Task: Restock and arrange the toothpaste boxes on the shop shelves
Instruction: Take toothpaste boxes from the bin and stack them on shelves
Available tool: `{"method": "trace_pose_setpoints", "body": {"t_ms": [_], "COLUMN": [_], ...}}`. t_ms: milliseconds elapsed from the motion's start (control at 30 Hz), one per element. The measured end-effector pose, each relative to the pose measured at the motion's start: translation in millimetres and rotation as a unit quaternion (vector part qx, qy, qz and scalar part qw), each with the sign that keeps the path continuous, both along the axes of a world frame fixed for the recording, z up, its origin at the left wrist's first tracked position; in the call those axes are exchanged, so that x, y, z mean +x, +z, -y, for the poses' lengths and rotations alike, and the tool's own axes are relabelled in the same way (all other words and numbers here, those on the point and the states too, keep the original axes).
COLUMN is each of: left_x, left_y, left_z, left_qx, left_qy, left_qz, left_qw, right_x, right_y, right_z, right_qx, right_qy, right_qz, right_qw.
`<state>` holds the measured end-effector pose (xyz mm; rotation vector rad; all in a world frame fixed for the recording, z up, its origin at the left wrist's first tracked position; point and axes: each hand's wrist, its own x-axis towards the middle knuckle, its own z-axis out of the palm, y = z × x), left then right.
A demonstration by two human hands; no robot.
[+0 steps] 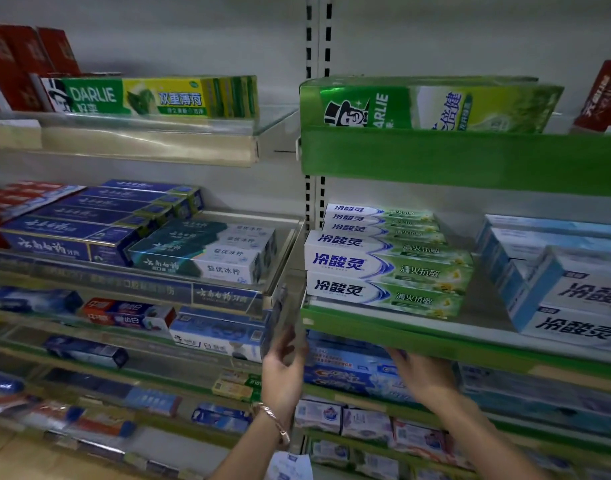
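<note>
My left hand (284, 358) grips a blurred grey-blue toothpaste box (279, 315), held upright in the gap between the two shelf units. Stretched fingers of my right hand (420, 374) reach under the green shelf edge (418, 344) onto the blue toothpaste boxes (349, 370) lying there. Stacked above that edge are white-and-green toothpaste boxes (383, 271). Pale blue boxes (567, 292) stand to their right.
The left unit has dark blue boxes (79, 223) and teal-white boxes (207, 251) behind a clear rail. Green Darlie boxes (151, 97) and a large Darlie box (432, 105) fill the top shelves. Lower shelves hold several mixed boxes. A slotted upright (317, 36) divides the units.
</note>
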<state>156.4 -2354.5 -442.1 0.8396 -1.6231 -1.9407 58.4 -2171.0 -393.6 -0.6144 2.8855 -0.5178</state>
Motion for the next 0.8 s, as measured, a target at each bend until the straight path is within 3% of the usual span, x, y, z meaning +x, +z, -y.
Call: {"method": "trace_pose_setpoints", "body": {"t_ms": [133, 233, 333, 467, 533, 667, 800], "left_x": [-10, -14, -16, -18, -21, -28, -35], "left_y": [-13, -19, -24, -27, -26, -31, -39], "left_z": [3, 9, 12, 11, 8, 6, 5], "left_qx": [0.023, 0.047, 0.031, -0.013, -0.026, -0.060, -0.060], "left_qy": [-0.012, 0.001, 0.003, -0.034, -0.038, -0.052, -0.036], "left_qz": [0.038, 0.044, 0.055, 0.073, 0.074, 0.072, 0.063], "left_qw": [0.999, 0.998, 0.998, 0.997, 0.996, 0.994, 0.996], "right_x": [-14, -18, -24, -24, -21, -8, -1], "right_y": [-5, 2, 5, 4, 6, -17, -43], "right_z": [1, 1, 0, 0, -4, -9, -4], "right_qx": [-0.054, 0.028, 0.051, 0.035, -0.022, -0.229, -0.249], "right_qy": [0.061, 0.111, 0.130, 0.046, 0.009, -0.099, -0.210], "right_qz": [0.036, 0.146, 0.215, 0.267, 0.267, 0.172, 0.096], "right_qw": [0.996, 0.983, 0.967, 0.962, 0.963, 0.953, 0.941]}}
